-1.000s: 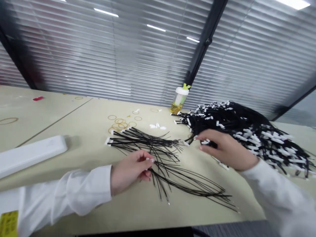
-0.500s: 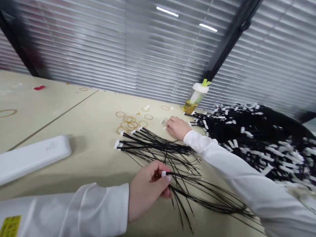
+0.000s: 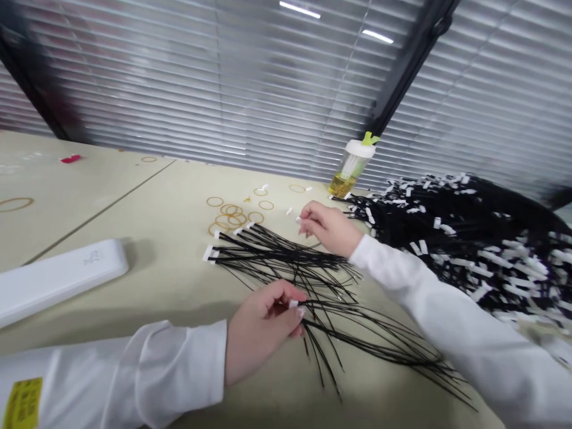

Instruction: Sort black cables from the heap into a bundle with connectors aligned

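Observation:
My left hand (image 3: pixel 268 325) is closed around the white connector end of a black cable bundle (image 3: pixel 379 351), whose loose wires trail across the table to the right. My right hand (image 3: pixel 330 226) is raised in a pinch beyond the laid-out cables. A small white piece (image 3: pixel 298 219) shows at its fingertips; whether it is gripped I cannot tell. Between the two hands lie several black cables (image 3: pixel 268 253) with their white connectors pointing left. Another white bit (image 3: pixel 289 210) lies just left of the right hand.
Rubber bands (image 3: pixel 230 218) are scattered behind the cables. A lidded container with yellow contents (image 3: pixel 348 170) stands against the blinds. A large heap of black cables (image 3: pixel 473 232) fills the right side. At left lies a white oblong device (image 3: pixel 67 277), and a red scrap (image 3: pixel 70 159) is farther back.
My right hand has lifted from the tabletop and drawn slightly right, its fingers now pinched. My left hand keeps its grip on the cable bundle. The view has shifted a little.

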Motion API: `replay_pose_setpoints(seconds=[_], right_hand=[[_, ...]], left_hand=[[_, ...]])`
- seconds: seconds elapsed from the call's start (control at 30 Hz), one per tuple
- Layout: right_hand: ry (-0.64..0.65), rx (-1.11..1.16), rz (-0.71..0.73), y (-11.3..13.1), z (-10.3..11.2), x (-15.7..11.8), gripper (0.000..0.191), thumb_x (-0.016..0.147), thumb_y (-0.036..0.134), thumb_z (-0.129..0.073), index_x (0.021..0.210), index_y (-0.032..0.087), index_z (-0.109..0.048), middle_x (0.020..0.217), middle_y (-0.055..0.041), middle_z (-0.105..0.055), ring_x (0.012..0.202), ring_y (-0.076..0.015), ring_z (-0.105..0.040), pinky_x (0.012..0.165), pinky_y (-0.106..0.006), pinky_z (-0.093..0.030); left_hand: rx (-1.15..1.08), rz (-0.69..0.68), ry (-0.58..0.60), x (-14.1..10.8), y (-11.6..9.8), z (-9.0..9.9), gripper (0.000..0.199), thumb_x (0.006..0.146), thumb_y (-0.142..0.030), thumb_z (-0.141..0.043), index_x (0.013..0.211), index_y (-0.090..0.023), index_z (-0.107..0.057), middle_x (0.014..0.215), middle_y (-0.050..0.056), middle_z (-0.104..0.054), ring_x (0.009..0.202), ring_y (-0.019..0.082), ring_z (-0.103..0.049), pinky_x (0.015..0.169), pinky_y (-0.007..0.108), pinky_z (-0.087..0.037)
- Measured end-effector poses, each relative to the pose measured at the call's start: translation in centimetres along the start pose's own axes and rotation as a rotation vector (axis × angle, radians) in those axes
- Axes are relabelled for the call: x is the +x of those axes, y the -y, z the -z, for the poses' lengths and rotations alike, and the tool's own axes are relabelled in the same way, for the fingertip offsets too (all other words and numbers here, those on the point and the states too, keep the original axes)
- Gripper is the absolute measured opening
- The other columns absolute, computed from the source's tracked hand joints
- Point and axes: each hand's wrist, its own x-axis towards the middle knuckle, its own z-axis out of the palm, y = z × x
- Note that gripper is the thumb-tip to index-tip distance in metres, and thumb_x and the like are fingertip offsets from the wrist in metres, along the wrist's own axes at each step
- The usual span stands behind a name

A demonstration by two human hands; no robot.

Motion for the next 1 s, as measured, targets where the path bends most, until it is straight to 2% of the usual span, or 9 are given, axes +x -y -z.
replay_pose_setpoints(seconds=[0.1, 0.17, 0.3, 0.43, 0.57, 0.67, 0.83, 0.9, 1.0], right_hand=[[0.024, 0.187, 0.082, 3.2, 1.6, -4.2, 0.022, 0.083, 0.035, -0.047, 0.085, 0.015, -0.056, 0.073, -0.0013, -0.061, 0.062, -0.0069, -0.056, 0.056, -0.018, -0.045], [-0.013, 0.517, 0.136, 4.7, 1.7, -6.6, 0.012, 0.079, 0.024, -0.054, 0.075, 0.014, -0.06, 0.075, -0.003, -0.061, 0.065, -0.0075, -0.057, 0.058, -0.019, -0.046], [-0.118, 0.792, 0.024, 5.4, 0.3, -8.5, 0.006, 0.073, 0.019, -0.06, 0.07, 0.014, -0.061, 0.074, -0.0039, -0.061, 0.065, -0.0089, -0.057, 0.056, -0.02, -0.046], [-0.044, 0.779, -0.097, 4.7, -1.2, -8.6, 0.014, 0.072, 0.023, -0.06, 0.081, 0.013, -0.058, 0.073, -0.0033, -0.061, 0.063, -0.0095, -0.056, 0.057, -0.023, -0.046], [-0.02, 0.642, 0.057, 4.4, -1.3, -8.7, 0.022, 0.073, 0.011, -0.054, 0.094, 0.014, -0.059, 0.079, -0.0034, -0.058, 0.069, -0.0089, -0.054, 0.063, -0.022, -0.045], [0.002, 0.483, 0.168, 4.3, -0.9, -8.8, 0.025, 0.073, 0.005, -0.049, 0.092, 0.016, -0.062, 0.079, -0.0029, -0.057, 0.073, -0.0087, -0.052, 0.067, -0.022, -0.043], [-0.022, 0.478, 0.06, 4.3, 0.1, -8.8, 0.006, 0.072, 0.013, -0.058, 0.077, 0.015, -0.061, 0.07, 0.0003, -0.059, 0.061, -0.0064, -0.051, 0.057, -0.018, -0.041], [0.02, 0.471, 0.151, 4.4, 0.7, -8.4, 0.005, 0.072, 0.012, -0.059, 0.069, 0.015, -0.062, 0.069, 0.0003, -0.061, 0.063, -0.0061, -0.053, 0.059, -0.017, -0.042], [0.078, 0.418, 0.292, 4.7, 1.5, -7.6, 0.012, 0.075, 0.01, -0.056, 0.072, 0.017, -0.066, 0.073, 0.0008, -0.064, 0.069, -0.0061, -0.056, 0.065, -0.017, -0.042]], left_hand=[[-0.023, -0.041, 0.007, -0.1, 0.1, 0.1, 0.014, 0.071, -0.024, -0.057, 0.081, -0.014, -0.053, 0.06, -0.005, -0.048, 0.057, 0.008, -0.051, 0.055, 0.021, -0.039], [-0.025, -0.075, 0.012, -0.1, 0.3, 0.1, 0.016, 0.07, -0.027, -0.059, 0.078, -0.015, -0.051, 0.062, -0.006, -0.046, 0.056, 0.008, -0.051, 0.055, 0.021, -0.04], [0.028, -0.084, -0.021, -0.1, 0.3, 0.1, 0.015, 0.071, -0.025, -0.059, 0.075, -0.016, -0.047, 0.062, -0.006, -0.045, 0.054, 0.007, -0.05, 0.055, 0.021, -0.041], [0.066, -0.087, -0.026, -0.3, 0.2, 0.0, 0.015, 0.072, -0.023, -0.057, 0.07, -0.017, -0.044, 0.061, -0.007, -0.044, 0.053, 0.006, -0.05, 0.054, 0.02, -0.042], [0.117, -0.107, -0.025, -0.4, 0.3, -0.1, 0.013, 0.073, -0.022, -0.055, 0.068, -0.016, -0.044, 0.06, -0.006, -0.046, 0.052, 0.006, -0.051, 0.052, 0.019, -0.042], [0.143, -0.111, -0.026, -0.4, 0.4, 0.0, 0.009, 0.074, -0.021, -0.054, 0.071, -0.016, -0.047, 0.062, -0.005, -0.048, 0.054, 0.006, -0.052, 0.053, 0.019, -0.043], [0.168, -0.102, -0.003, -0.3, 0.6, 0.1, 0.012, 0.074, -0.021, -0.055, 0.071, -0.017, -0.045, 0.061, -0.006, -0.048, 0.053, 0.006, -0.052, 0.053, 0.019, -0.043], [0.195, -0.094, 0.007, -0.3, 0.6, 0.1, 0.014, 0.074, -0.022, -0.056, 0.069, -0.017, -0.044, 0.057, -0.005, -0.05, 0.051, 0.007, -0.051, 0.05, 0.019, -0.042], [0.25, -0.096, -0.006, -0.3, 0.6, 0.2, 0.016, 0.071, -0.023, -0.058, 0.065, -0.018, -0.044, 0.054, -0.004, -0.053, 0.05, 0.008, -0.05, 0.049, 0.02, -0.041]])
